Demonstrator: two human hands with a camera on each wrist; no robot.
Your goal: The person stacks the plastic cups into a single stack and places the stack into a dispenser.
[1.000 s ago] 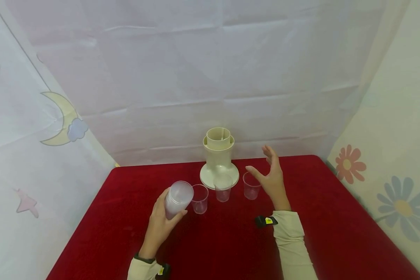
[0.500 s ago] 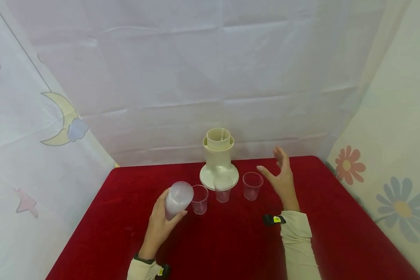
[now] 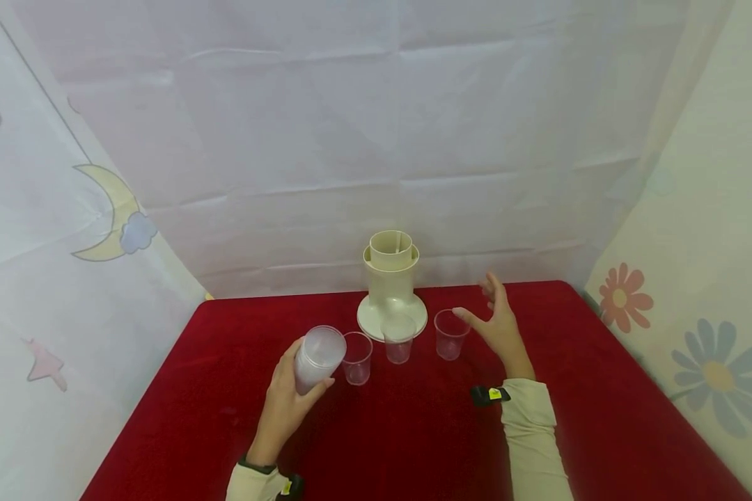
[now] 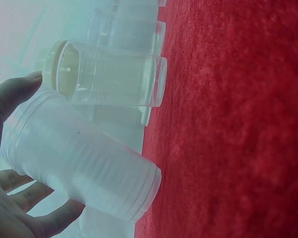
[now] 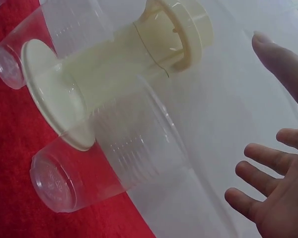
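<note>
My left hand (image 3: 283, 402) grips a stack of nested clear plastic cups (image 3: 319, 353), tilted, with the thumb on one side and fingers on the other. The left wrist view shows the stack (image 4: 89, 158) side-on, its base close to the red cloth. Three single clear cups stand upright in a row: the left cup (image 3: 357, 367) beside the stack, the middle cup (image 3: 398, 349), and the right cup (image 3: 448, 345). My right hand (image 3: 501, 332) hovers right of that last cup, fingers spread and holding nothing. In the right wrist view a gap separates the fingers from the cup (image 5: 114, 163).
Behind the cups stands a cream plastic cylinder on a round base (image 3: 391, 282), close to the table's back edge. Red cloth covers the table (image 3: 388, 438). Pale printed sheets (image 3: 301, 139) hang at the back and both sides.
My right hand has drawn right, away from the right cup, then come slightly back left and down. The left hand and its stack stay practically still.
</note>
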